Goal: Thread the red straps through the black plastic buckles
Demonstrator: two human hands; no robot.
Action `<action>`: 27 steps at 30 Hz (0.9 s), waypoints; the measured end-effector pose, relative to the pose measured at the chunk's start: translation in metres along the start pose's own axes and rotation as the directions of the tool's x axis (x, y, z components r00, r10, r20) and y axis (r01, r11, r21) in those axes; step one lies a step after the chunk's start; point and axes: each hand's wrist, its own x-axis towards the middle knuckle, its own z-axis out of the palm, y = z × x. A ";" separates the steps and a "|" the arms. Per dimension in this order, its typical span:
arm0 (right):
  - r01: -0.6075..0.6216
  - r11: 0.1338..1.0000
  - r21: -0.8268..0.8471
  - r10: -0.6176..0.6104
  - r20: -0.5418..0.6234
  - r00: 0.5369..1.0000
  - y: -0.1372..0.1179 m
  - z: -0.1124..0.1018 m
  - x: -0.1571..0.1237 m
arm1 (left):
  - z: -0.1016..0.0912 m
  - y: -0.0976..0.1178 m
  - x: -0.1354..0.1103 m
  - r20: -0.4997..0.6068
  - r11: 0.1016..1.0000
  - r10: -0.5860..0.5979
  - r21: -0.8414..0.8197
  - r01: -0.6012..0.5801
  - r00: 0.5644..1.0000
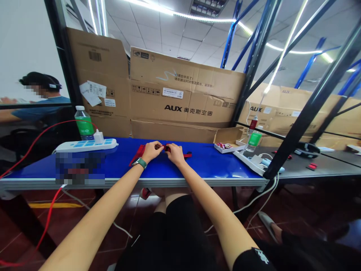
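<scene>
My left hand [152, 151], with a dark green band at its wrist, is closed with its fingertips pinched together above the blue table. Close beside it, my right hand [175, 153] is also closed, thumb and fingers pressed together. Between the fingertips is a small part of a red and dark strip-like item, mostly covered by the hands. A red strip [137, 156] lies on the table just left of my left hand. To the right of my right hand a short red and black end [187, 154] shows. Whether these pieces join cannot be seen.
A white power strip [63, 147] and a green-labelled bottle [84, 126] stand at the left. An open small box [229, 149] holds small red and white pieces. Another bottle [254, 140] and power strip [251, 164] are at right. Cardboard [186, 101] walls the back. A person [42, 94] sits left.
</scene>
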 end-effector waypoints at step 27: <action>-0.170 0.978 -0.123 0.177 0.046 0.983 0.015 0.006 -0.011 | -0.023 -0.012 0.021 -0.254 0.671 -0.515 -0.714 0.201 0.818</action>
